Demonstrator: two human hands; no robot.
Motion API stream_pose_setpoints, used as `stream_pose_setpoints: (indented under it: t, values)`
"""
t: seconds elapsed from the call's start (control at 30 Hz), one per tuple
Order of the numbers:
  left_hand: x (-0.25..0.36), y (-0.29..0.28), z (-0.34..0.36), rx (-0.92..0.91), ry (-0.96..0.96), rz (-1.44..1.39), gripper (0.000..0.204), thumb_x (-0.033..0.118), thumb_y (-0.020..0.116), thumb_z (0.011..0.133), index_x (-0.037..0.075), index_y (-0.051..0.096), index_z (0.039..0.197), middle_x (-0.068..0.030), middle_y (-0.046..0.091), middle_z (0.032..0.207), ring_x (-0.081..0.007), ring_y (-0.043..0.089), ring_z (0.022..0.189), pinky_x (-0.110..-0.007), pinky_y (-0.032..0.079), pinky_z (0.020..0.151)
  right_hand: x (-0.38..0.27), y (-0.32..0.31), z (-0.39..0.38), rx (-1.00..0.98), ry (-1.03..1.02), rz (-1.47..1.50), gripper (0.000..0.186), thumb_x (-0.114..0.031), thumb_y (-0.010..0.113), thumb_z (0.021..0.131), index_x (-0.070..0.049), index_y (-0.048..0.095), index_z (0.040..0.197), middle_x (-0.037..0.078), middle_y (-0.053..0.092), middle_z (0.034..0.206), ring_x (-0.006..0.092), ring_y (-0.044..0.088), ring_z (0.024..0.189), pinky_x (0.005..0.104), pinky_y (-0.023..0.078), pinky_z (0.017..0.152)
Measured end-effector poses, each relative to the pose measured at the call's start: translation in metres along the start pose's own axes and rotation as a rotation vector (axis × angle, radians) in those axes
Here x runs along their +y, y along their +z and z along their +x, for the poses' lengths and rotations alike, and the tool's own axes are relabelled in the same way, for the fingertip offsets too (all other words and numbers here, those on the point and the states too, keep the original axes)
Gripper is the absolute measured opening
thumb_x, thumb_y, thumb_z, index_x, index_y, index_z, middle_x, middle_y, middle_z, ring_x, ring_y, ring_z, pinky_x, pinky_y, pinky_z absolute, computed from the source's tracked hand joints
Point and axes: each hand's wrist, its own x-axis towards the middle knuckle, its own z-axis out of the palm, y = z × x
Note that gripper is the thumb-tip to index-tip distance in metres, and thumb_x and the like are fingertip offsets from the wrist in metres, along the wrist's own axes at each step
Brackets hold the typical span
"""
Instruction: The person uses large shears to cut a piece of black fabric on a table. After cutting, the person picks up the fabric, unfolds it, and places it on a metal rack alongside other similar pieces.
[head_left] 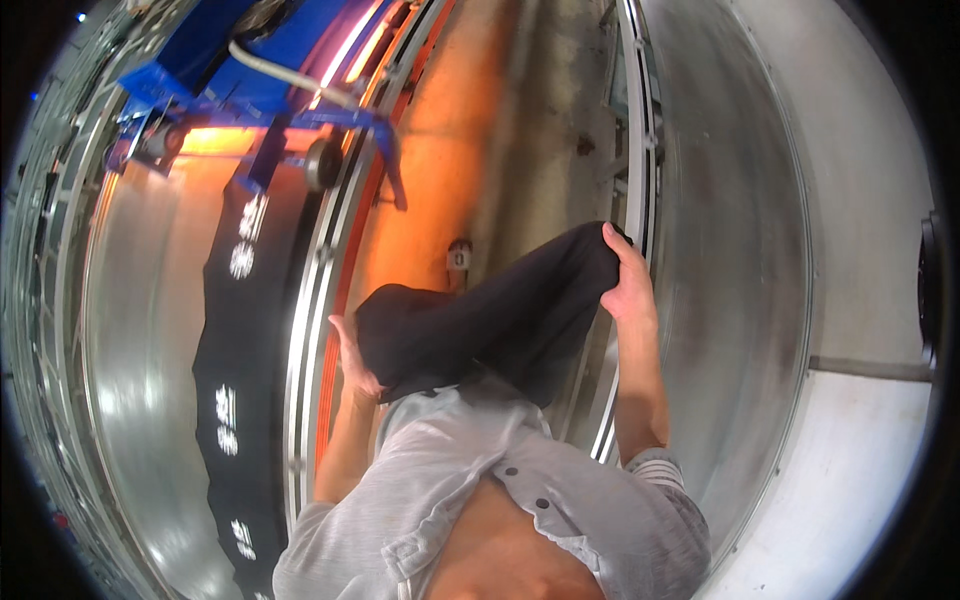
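Note:
Black fabric (480,325) stretches between my hands below the hem of my grey shirt; it looks like trousers over my bent legs. My left hand (354,362) rests against its left end, one digit stretched out and the other fingers partly hidden. At the upper right end of the fabric, my right hand (627,283) lies against the knee-like bulge with its digits apart. I see nothing else held in either hand. Beyond the fabric, a small white and dark object (459,256) is on the floor; I cannot make out its kind.
Left of me runs a long shiny table (150,400) with a black printed cloth strip (250,360) on it. A blue wheeled machine (260,120) with glowing orange heating bars straddles that table. Metal rails (640,130) edge another long grey table (725,250) on my right.

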Motion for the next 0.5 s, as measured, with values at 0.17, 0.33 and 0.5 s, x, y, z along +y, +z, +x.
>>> stream_pose_setpoints:
  t: [0.17, 0.33, 0.5]
  values:
    - [0.024, 0.081, 0.235, 0.259, -0.365, 0.729, 0.049, 0.031, 0.061, 0.091, 0.003, 0.050, 0.129, -0.0132, 0.058, 0.124, -0.0269, 0.056, 0.115, -0.042, 0.046, 0.099, -0.103, 0.029, 0.157, 0.101, 0.055, 0.135, 0.027, -0.020, 0.065, 0.088, 0.001, 0.061, 0.104, 0.013, 0.065, 0.106, 0.0248, 0.064, 0.094, 0.0383, 0.051, 0.087]
    - [0.066, 0.235, 0.420, 0.106, -0.315, 0.642, 0.036, 0.013, 0.059, 0.089, 0.003, 0.053, 0.123, -0.0093, 0.064, 0.112, -0.0242, 0.062, 0.102, -0.041, 0.050, 0.089, -0.203, 0.030, 0.231, 0.162, -0.290, -0.044, 0.027, -0.017, 0.065, 0.087, 0.004, 0.060, 0.104, 0.013, 0.065, 0.103, 0.0247, 0.064, 0.091, 0.0373, 0.051, 0.084]
    - [0.118, 0.327, 0.653, 0.046, -0.175, 0.975, 0.029, 0.017, 0.059, 0.092, 0.000, 0.058, 0.114, -0.0082, 0.065, 0.105, -0.0185, 0.066, 0.087, -0.030, 0.057, 0.069, -0.282, 0.023, 0.404, 0.426, -0.241, -0.088, 0.031, -0.020, 0.068, 0.085, 0.004, 0.061, 0.104, 0.013, 0.066, 0.097, 0.0260, 0.065, 0.088, 0.0371, 0.053, 0.080]
